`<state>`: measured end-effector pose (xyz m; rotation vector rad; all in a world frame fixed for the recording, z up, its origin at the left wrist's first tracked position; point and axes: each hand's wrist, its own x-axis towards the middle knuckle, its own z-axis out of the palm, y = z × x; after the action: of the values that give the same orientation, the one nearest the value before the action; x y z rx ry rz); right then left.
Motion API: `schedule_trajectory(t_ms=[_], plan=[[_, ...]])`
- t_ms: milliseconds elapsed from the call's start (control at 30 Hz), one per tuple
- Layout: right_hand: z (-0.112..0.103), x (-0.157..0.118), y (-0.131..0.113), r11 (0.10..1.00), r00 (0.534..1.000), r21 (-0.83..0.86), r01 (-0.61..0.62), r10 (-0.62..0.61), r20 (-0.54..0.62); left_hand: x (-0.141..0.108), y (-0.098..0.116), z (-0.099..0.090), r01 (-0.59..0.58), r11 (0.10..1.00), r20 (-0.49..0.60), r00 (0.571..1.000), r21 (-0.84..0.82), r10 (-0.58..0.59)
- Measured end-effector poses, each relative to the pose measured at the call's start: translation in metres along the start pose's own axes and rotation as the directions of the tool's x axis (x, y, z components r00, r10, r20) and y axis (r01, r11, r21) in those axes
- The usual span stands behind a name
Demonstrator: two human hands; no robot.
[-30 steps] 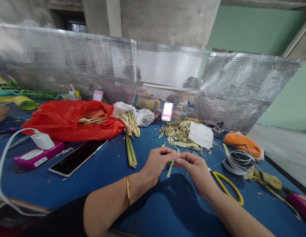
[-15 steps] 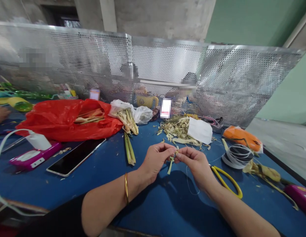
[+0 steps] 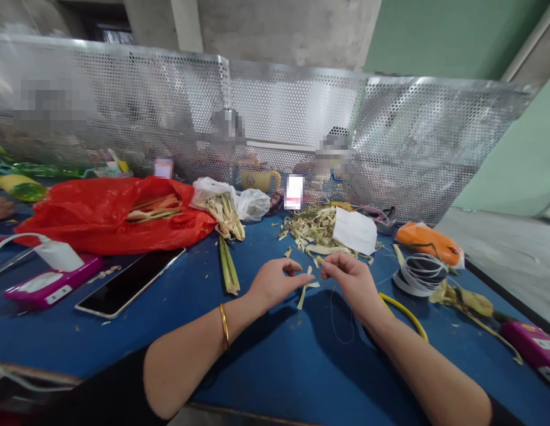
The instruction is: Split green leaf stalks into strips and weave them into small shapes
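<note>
My left hand (image 3: 275, 283) hovers over the blue table with thumb and fingers apart. By its thumb tip is a narrow pale green leaf strip (image 3: 302, 296); whether it touches the thumb or lies on the table I cannot tell. My right hand (image 3: 347, 278), just to the right, pinches a small yellowish piece of dried leaf (image 3: 319, 260) between thumb and forefinger. A thin clear thread (image 3: 333, 319) loops below that hand. Yellow-handled scissors (image 3: 408, 312) lie partly hidden under my right forearm.
Dried leaf scraps (image 3: 312, 228) and a white paper (image 3: 355, 231) lie beyond my hands. To the left are a red plastic bag (image 3: 83, 213), a phone (image 3: 132, 283) and a purple power strip (image 3: 57, 284). A white strap coil (image 3: 419, 275) stands right. A perforated metal screen (image 3: 292, 100) closes the back.
My hands have moved apart, and the left thumb and fingers have opened. The green strip that hung between them is now beside the left thumb. The view has shifted slightly.
</note>
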<state>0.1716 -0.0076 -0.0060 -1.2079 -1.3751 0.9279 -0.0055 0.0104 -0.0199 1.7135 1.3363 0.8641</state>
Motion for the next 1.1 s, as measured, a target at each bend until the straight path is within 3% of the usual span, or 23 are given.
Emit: schedule_trajectory(t_ms=[100,200,267,333,467,567,767,867,967,1100], plan=[[-0.002,0.003,0.005,0.998,1.000,-0.057,0.026,-0.025,0.015,-0.003,-0.001,0.005,-0.097,0.978,0.025,0.995,0.183,0.094],[-0.001,0.003,0.008,0.995,0.999,-0.097,0.035,-0.032,0.035,-0.005,0.001,0.008,-0.148,0.963,0.043,0.989,0.224,0.142],[-0.001,0.003,0.009,0.993,0.999,-0.117,0.031,-0.029,0.015,-0.005,0.003,0.008,-0.128,0.987,0.039,0.991,0.092,0.125],[-0.002,0.004,0.008,0.996,0.999,-0.091,0.018,-0.020,-0.027,-0.004,0.005,0.006,-0.051,0.988,0.021,0.998,-0.145,0.054],[-0.004,0.004,0.001,0.998,0.997,0.069,-0.011,0.016,-0.070,-0.004,0.012,0.001,0.083,0.841,-0.012,0.994,-0.535,-0.106],[-0.003,0.000,-0.004,0.987,0.997,0.146,-0.071,0.076,-0.032,-0.007,0.016,0.000,0.095,0.779,-0.029,0.989,-0.620,-0.144],[-0.002,-0.003,-0.007,0.961,0.988,0.253,-0.110,0.133,-0.073,-0.008,0.016,0.003,0.146,0.725,-0.018,0.977,-0.673,-0.213],[0.000,-0.003,-0.007,0.959,0.992,0.258,-0.120,0.125,-0.005,-0.009,0.016,0.004,0.161,0.717,0.033,0.981,-0.678,-0.189],[0.001,-0.003,-0.007,0.969,0.997,0.236,-0.077,0.081,-0.008,-0.010,0.016,0.004,0.219,0.694,0.141,0.976,-0.686,-0.169],[0.001,-0.004,-0.008,0.983,0.998,0.183,-0.027,0.036,-0.044,-0.010,0.016,0.002,0.383,0.597,0.319,0.923,-0.705,-0.216]])
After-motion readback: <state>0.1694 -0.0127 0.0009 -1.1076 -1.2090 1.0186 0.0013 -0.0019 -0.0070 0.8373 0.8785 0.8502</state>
